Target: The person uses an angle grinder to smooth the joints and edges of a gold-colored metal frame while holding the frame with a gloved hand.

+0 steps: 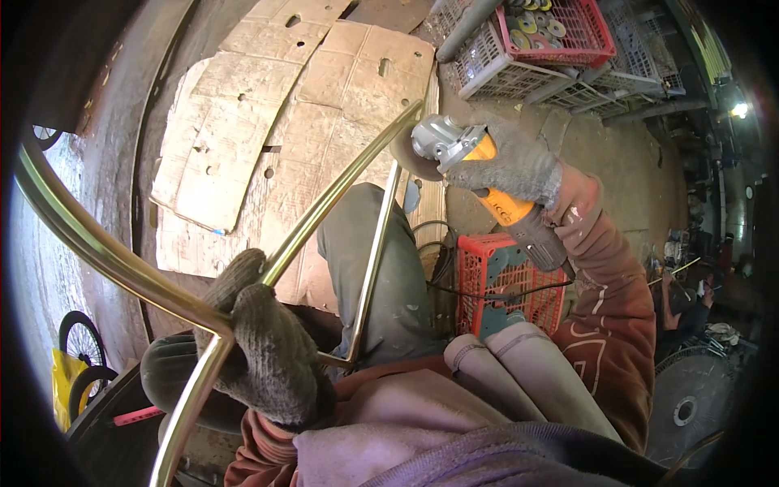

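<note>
A shiny gold-coloured metal tube frame (105,252) lies across my lap, with a curved tube on the left and straight tubes running away from me. My left hand (272,353), in a dark knitted glove, is closed round the frame near a joint. In a grey knitted glove, my right hand (519,162) grips a yellow and grey angle grinder (505,207) by its body, close behind the metal head. The grinder's disc (412,154) stands at the far end of the frame, right beside a tube corner; whether it touches cannot be made out.
Flattened cardboard (324,89) covers the floor ahead. A red crate (515,276) stands right of my knee, with the dark power cord passing it. Another red crate (560,49) holding round discs sits far right on grey crates. Another person (690,296) sits at right.
</note>
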Demonstrator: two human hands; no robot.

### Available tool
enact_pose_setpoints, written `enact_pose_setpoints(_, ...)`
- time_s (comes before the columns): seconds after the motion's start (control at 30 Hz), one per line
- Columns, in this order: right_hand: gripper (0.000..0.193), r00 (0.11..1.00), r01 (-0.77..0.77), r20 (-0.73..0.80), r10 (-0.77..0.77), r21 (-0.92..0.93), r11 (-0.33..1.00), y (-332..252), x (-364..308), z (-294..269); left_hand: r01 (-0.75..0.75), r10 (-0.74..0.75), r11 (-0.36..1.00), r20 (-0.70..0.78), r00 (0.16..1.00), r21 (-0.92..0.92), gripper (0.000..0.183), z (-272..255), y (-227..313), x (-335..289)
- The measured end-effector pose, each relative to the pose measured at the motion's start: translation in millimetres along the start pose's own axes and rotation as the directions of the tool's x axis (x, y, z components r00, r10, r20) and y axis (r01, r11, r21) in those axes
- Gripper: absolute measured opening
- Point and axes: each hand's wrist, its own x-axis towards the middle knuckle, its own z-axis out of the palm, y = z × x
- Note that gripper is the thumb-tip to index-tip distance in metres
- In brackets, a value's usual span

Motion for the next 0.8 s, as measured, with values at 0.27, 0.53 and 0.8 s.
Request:
enact_pose_setpoints(0.27, 0.054, 0.998, -0.024, -0.055, 0.018, -0.094, 0.995, 3, -8, 9, 0.091, -0.087, 0.99, 0.036, 0.996, -0.104, 0.042, -4, 0, 1)
enact_pose_setpoints(0.53, 0.063, 0.987, 0.152, 0.005, -0.158, -0.303, 0.941, 21, -44, 33, -0.379, 0.354, 0.793, 0.146, 0.924, 0.477, 0.036, -19, -13, 14)
enact_pose_setpoints(0.8, 0.042, 0.994, -0.094, 0.067, 0.088, 0.083, 0.992, 20, -25, 8, -0.027, 0.034, 0.992, -0.047, 0.998, 0.126, 0.033, -14, -10, 25)
